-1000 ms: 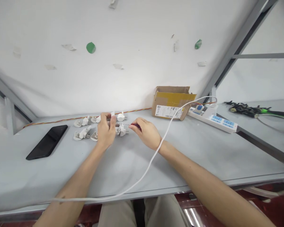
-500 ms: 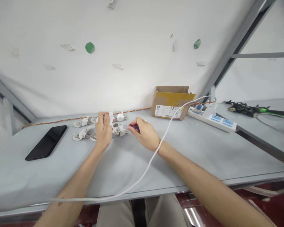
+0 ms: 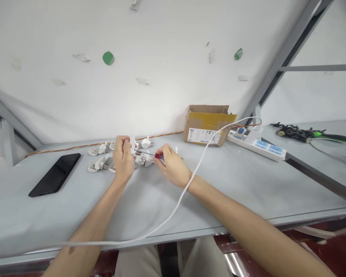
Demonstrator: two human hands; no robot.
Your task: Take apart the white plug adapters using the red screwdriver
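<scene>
My left hand (image 3: 124,159) is closed around a white plug (image 3: 133,142), most of it hidden by the fingers. In my right hand (image 3: 173,165) is a screwdriver with a red handle (image 3: 158,156); its thin shaft points left, and the tip is at or close to the held plug. I cannot tell whether the tip sits in a screw. Around and behind my hands lie several white plugs, among them an opened-looking one (image 3: 98,164) left of my left hand and a round one (image 3: 145,142) between the hands.
A black phone (image 3: 55,175) lies at the left. Behind my right hand stands an open cardboard box (image 3: 203,134), with a white power strip (image 3: 256,145) right of it. A white cable (image 3: 178,204) crosses my right wrist. A twisted wire (image 3: 72,147) runs along the wall.
The screwdriver's handle has turned a little in my right hand, and the fingers have shifted slightly. My left hand keeps its hold on the plug. The whole view has drifted slightly.
</scene>
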